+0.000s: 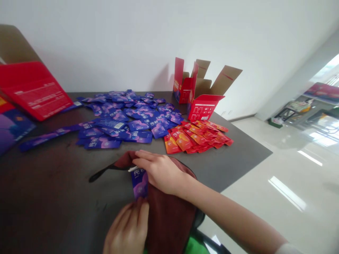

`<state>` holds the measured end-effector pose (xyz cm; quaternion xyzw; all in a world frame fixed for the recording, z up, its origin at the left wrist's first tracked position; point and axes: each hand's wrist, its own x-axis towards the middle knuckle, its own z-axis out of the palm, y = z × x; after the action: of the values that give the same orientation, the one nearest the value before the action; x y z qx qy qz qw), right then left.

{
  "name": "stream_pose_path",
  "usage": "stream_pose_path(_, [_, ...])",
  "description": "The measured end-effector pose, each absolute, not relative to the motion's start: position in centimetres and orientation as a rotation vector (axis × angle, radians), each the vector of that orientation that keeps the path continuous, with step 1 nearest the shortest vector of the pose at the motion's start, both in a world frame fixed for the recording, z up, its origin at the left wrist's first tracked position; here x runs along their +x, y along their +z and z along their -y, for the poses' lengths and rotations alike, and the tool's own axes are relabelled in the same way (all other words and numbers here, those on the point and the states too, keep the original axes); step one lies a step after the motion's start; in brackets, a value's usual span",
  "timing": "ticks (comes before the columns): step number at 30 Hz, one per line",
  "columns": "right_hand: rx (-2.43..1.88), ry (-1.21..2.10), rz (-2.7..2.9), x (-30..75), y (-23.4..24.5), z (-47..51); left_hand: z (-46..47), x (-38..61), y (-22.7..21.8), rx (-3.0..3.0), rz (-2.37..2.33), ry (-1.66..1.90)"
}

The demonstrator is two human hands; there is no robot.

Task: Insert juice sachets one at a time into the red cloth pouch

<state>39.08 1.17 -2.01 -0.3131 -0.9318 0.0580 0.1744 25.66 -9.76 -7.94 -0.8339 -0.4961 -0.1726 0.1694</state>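
Observation:
A dark red cloth bag (169,215) lies at the near edge of the dark table (53,183). My right hand (159,171) lies flat across its top, fingers stretched out over a purple sachet (140,181) that sticks out from the bag's mouth. My left hand (128,229) pinches the bag's near edge just below that sachet, fingers pressed together. A black strap (102,172) trails left from the bag.
A heap of purple-blue sachets (124,118) covers the table's middle, and a smaller pile of red-orange sachets (197,137) lies to its right. An open red carton (200,91) stands behind them. A red box flap (33,88) rises at far left. The shiny floor (291,183) lies to the right.

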Motion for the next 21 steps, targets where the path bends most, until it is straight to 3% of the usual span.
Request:
stream_pose_path(6, [-0.824,0.28,2.797,40.3,-3.3,2.8,9.9,26.1,-7.5,-2.381,1.47,-0.507])
stream_pose_path(21, [-0.762,0.355,2.784,38.0,-5.2,-3.2,9.2,25.5,-7.4,-2.35,1.182,-0.458])
